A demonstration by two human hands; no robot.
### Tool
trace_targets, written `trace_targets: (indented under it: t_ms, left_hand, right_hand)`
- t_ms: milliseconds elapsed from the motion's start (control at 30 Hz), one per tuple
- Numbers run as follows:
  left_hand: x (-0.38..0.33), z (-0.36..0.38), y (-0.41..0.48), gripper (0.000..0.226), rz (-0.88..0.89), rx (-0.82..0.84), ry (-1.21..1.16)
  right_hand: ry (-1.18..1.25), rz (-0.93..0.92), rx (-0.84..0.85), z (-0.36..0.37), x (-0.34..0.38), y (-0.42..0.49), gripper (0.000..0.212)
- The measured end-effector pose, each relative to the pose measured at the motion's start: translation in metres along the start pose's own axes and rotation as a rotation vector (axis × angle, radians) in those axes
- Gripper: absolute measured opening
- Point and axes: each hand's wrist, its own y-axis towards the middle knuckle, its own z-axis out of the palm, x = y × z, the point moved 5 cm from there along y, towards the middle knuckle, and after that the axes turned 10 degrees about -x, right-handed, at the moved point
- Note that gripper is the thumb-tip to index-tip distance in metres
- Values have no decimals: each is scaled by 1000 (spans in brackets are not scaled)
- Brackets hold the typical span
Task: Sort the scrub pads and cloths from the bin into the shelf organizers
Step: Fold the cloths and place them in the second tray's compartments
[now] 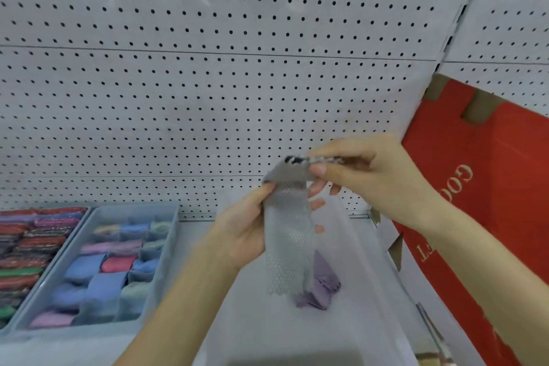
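Note:
A grey mesh-textured cloth [287, 235] hangs above the clear plastic bin [368, 261]. My left hand [242, 235] grips its left edge near the top. My right hand [368, 175] pinches the top end, where a dark speckled strip shows between thumb and fingers. A crumpled lilac cloth [319, 288] lies on the bin's floor under the hanging one. At the left stands a pale blue divided organizer [172, 235] with folded blue, pink and green cloths in its cells. Beside it, at the far left, a second organizer [35, 252] holds rows of red, green and purple scrub pads.
A white pegboard wall [208, 68] rises behind the shelf. A red cardboard box [481, 211] with gold lettering leans at the right, close to my right forearm. The bin's translucent walls surround the area below my hands.

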Motion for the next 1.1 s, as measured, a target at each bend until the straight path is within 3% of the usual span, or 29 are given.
trace_targets:
  t_ms: [133, 200, 267, 367, 467, 600, 767, 833, 933, 967, 1033, 1100]
  left_hand:
    - [3, 10, -4, 40, 39, -100, -64]
    - [4, 3, -3, 58, 77, -204, -114]
    - [7, -4, 6, 57, -13, -153, -269]
    - [10, -17, 18, 76, -126, -137, -299]
    - [6, -15, 21, 49, -63, -134, -143]
    - [1, -13, 22, 40, -51, -143, -54]
    - [-5, -6, 22, 25, 20, -77, -31]
    - [-11, -4, 22, 31, 102, -43, 13]
    - [-23, 8, 14, 36, 203, 50, 163]
    - [-26, 13, 12, 36, 222, 84, 216]
    - [-29, 24, 6, 36, 257, 135, 304]
    - [-32, 31, 5, 36, 316, 147, 355]
  right_hand:
    - [-111, 63, 77, 26, -42, -31, 18]
    - [-152, 68, 105, 32, -59, -40, 24]
    - [-169, 82, 142, 36, -68, -46, 23]
    - [-234, 55, 182, 39, -72, -51, 20]
    - [-250, 29, 169, 36, -70, -50, 18]
    - [-231, -24, 157, 31, -66, -53, 21]
    - [-357, -22, 323, 41, -80, -64, 21]
    - [-289, 46, 261, 37, -86, -64, 23]
    - [-158, 218, -147, 11, -97, -45, 21]
    - [-84, 302, -161, 9, -102, -39, 30]
    - [123, 427, -4, 22, -111, -32, 44]
    - [281, 487, 110, 38, -112, -32, 34]
